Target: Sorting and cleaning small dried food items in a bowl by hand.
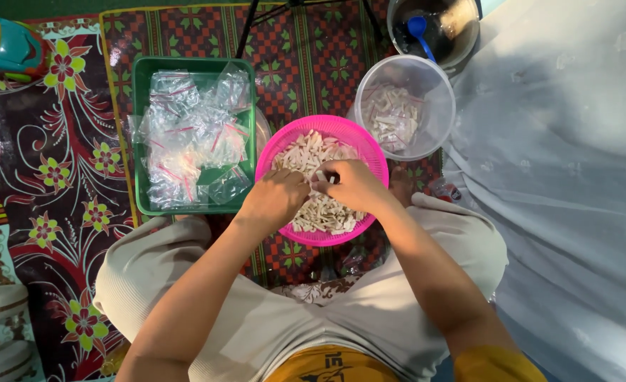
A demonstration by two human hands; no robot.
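A pink round basket [369, 145] full of small pale stick-shaped pieces [304, 152] sits on the mat between my knees. My left hand [274, 199] rests over the pieces at the basket's left side, fingers curled. Beside it, touching it, my right hand [355, 185] pinches something small over the middle of the pile; what lies between the fingers is too small to make out.
A green tray [140, 127] heaped with small clear zip bags lies left of the basket. A clear tub [440, 95] holding filled bags stands behind it on the right, a dark pot with a blue spoon [419, 32] further back. White cloth [567, 177] covers the right.
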